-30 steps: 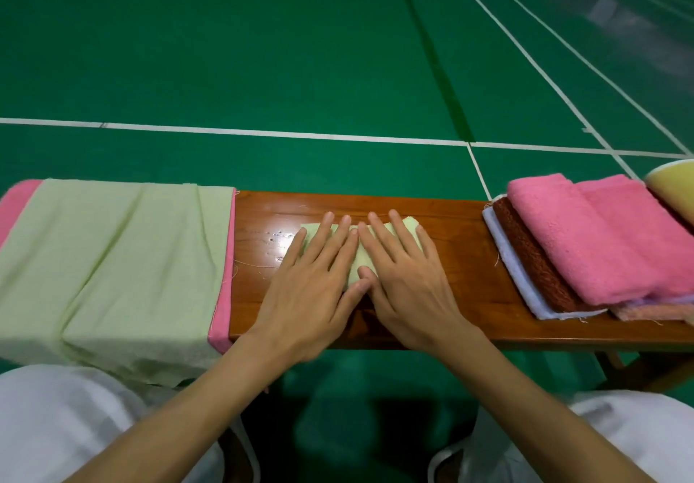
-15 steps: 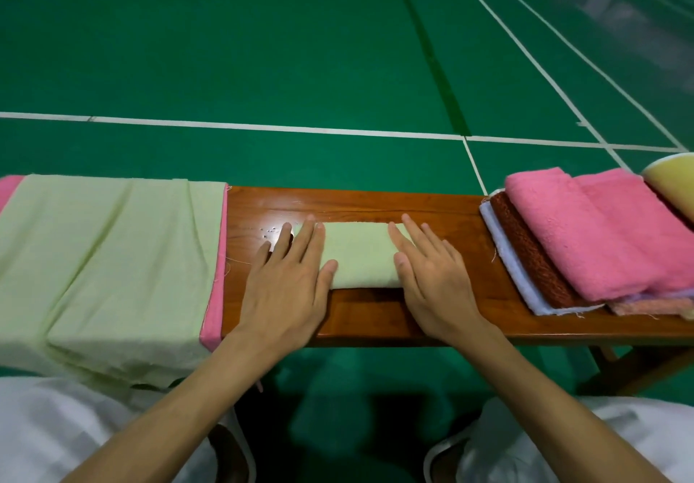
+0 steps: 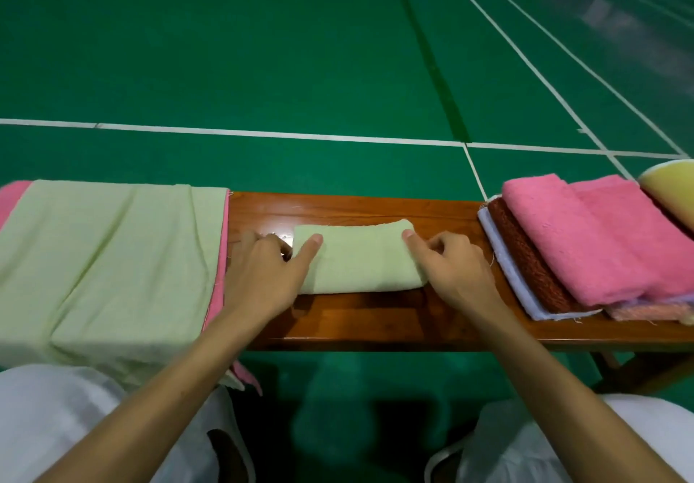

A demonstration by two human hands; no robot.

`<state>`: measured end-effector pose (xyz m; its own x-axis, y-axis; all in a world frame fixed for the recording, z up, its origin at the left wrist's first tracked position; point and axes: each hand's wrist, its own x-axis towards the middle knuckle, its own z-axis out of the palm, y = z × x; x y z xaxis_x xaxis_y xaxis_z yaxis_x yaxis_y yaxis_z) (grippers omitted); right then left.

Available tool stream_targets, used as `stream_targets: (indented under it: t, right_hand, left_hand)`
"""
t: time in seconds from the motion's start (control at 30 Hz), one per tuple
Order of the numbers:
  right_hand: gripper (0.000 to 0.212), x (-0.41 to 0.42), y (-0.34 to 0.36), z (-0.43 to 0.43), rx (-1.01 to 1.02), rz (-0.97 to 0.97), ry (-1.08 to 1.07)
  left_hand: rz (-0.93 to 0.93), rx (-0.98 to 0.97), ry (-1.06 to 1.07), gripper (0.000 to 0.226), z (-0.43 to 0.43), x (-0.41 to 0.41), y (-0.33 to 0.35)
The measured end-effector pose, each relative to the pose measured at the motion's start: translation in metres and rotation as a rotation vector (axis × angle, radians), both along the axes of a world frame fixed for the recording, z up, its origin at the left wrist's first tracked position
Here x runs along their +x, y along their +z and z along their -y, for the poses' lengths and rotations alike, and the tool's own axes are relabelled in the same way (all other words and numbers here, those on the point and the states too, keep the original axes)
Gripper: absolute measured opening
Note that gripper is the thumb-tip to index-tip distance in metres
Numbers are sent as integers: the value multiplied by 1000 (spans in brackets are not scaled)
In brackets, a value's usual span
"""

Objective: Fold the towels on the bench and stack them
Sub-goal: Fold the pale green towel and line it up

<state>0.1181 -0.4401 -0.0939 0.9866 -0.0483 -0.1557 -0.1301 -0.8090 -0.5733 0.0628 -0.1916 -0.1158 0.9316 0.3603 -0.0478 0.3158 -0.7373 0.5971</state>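
Note:
A small folded light green towel (image 3: 360,257) lies flat in the middle of the wooden bench (image 3: 375,319). My left hand (image 3: 263,276) is at its left end, thumb on top of the cloth and fingers curled at the edge, pinching it. At the right end my right hand (image 3: 454,268) does the same, its thumb lying on the towel and its fingers curled beside it. The towel's ends under both hands are hidden.
A large unfolded light green towel (image 3: 112,250) drapes over the bench's left part, with a pink one (image 3: 219,257) beneath it. At the right lies a stack of pink (image 3: 586,235), brown (image 3: 525,261) and white towels, with a yellow one (image 3: 672,189) behind. Green court floor lies beyond.
My hands slid apart from the towel's middle to its two ends. Their flat fingers have curled, and the thumbs now lie on top of the cloth.

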Motion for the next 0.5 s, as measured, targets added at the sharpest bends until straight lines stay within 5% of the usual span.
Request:
stream_targets:
  t: [0.13,0.23,0.37,0.43,0.5]
  right_hand:
    - [61,6,2,-13,-108,-84,0]
    - [55,8,0,-13,-86,-115,7]
    - [30,6,5,-4,428,-102,-33]
    - [17,0,14,-3,712,-91,-97]
    - [21,-4,21,-1,875,-43,-157]
  left_hand:
    - [-108,-9,8,61,12,18,4]
    - [-167,-248,42,58,14,26,10]
    - [-184,-646,30,33,17,24,24]
    - [-195,-862,41,38,22,24,34]
    - [-158,-867,24,42,26,25,37]
